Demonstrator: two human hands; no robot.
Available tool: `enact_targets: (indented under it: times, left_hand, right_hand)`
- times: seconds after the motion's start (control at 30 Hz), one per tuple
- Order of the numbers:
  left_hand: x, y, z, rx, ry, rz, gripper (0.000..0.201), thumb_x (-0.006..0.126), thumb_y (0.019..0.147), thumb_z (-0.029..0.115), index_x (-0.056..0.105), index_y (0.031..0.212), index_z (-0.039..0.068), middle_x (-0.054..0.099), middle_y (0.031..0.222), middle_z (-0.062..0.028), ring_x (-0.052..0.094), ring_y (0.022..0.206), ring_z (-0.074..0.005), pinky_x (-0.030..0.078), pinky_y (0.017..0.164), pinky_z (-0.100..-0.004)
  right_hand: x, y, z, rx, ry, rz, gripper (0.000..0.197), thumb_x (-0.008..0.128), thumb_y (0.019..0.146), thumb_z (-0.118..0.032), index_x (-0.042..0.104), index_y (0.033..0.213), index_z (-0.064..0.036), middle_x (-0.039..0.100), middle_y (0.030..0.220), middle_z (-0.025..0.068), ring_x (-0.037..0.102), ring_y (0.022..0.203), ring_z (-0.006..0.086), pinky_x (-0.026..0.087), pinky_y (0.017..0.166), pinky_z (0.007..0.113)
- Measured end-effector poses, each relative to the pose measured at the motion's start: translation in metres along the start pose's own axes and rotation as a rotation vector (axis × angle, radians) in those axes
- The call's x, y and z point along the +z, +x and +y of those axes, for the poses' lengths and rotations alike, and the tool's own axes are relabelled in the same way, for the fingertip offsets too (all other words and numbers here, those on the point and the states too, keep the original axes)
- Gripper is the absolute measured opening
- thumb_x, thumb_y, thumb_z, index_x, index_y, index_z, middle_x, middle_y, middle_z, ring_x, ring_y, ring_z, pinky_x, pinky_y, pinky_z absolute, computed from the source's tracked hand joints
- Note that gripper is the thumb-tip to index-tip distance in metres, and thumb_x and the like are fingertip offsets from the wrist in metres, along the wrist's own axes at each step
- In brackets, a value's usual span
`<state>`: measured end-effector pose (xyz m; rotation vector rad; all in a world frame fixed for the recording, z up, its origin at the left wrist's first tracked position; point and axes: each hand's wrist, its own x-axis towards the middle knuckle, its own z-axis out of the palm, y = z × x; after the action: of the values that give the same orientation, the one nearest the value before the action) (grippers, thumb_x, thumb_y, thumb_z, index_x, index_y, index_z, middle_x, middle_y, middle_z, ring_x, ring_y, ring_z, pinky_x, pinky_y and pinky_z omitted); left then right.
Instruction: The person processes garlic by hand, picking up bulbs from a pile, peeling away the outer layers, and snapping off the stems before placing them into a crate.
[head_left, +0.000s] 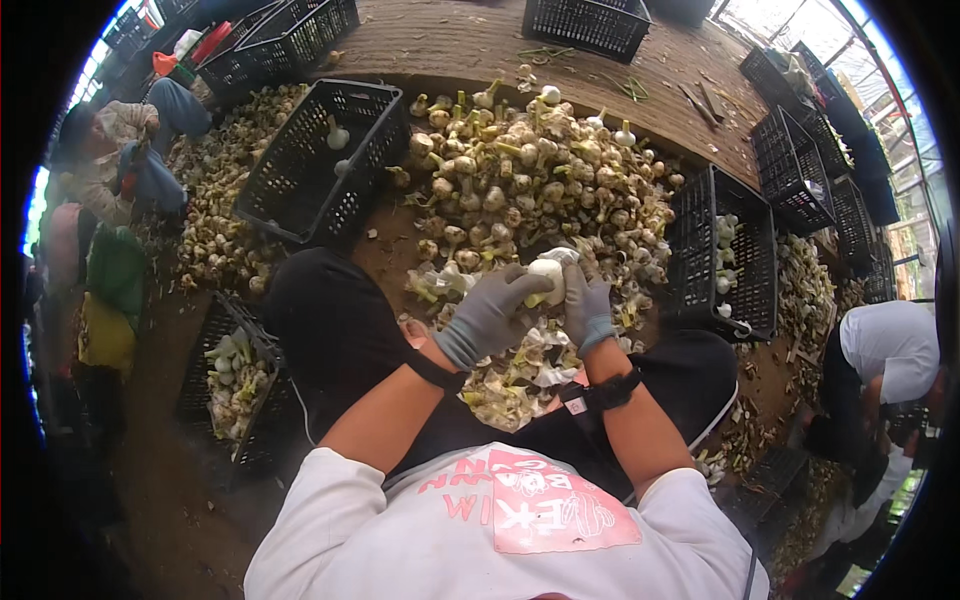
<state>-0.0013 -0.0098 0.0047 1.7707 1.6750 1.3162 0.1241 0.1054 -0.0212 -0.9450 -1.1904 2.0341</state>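
Observation:
A white, peeled garlic bulb is held between my two hands above my lap. My left hand, in a grey glove, has its fingers closed on the bulb's left side. From the right, my right hand, gloved too, grips the bulb with the fingers near its top. Loose skins lie below the hands, between my crossed legs. Just beyond is a large heap of unpeeled garlic bulbs, many with stems.
A black crate with a few bulbs stands left of the heap. Another black crate, with several white bulbs, stands at right. A crate of stemmed garlic sits by my left knee. Other people sit at right and far left.

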Motion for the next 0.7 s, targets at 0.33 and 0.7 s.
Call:
enact_targets:
  times: [0.33,0.7]
  left_hand:
    - [-0.016,-0.001,-0.017,-0.566,-1.245,0.429,0.019,0.052,0.093,0.008,0.053,0.112,0.005,0.061,0.103,-0.0104,0.062,0.097,-0.0222,0.054,0.084,-0.0366]
    - [-0.017,-0.005,-0.013,-0.73,-1.253,0.431,0.018,0.043,0.097,0.017,0.053,0.103,0.003,0.059,0.095,-0.0105,0.063,0.088,-0.0233,0.056,0.082,-0.0416]
  right_hand:
    - [-0.015,0.015,-0.033,0.117,0.854,-0.491,0.029,0.035,0.098,-0.012,0.049,0.121,-0.0005,0.063,0.1,0.0133,0.064,0.087,0.0203,0.056,0.071,0.029]
    - [0.022,-0.018,-0.025,-0.426,-0.949,-0.127,0.057,0.076,0.072,-0.048,0.049,0.1,-0.0062,0.054,0.1,0.0159,0.058,0.089,0.0328,0.047,0.075,0.038]
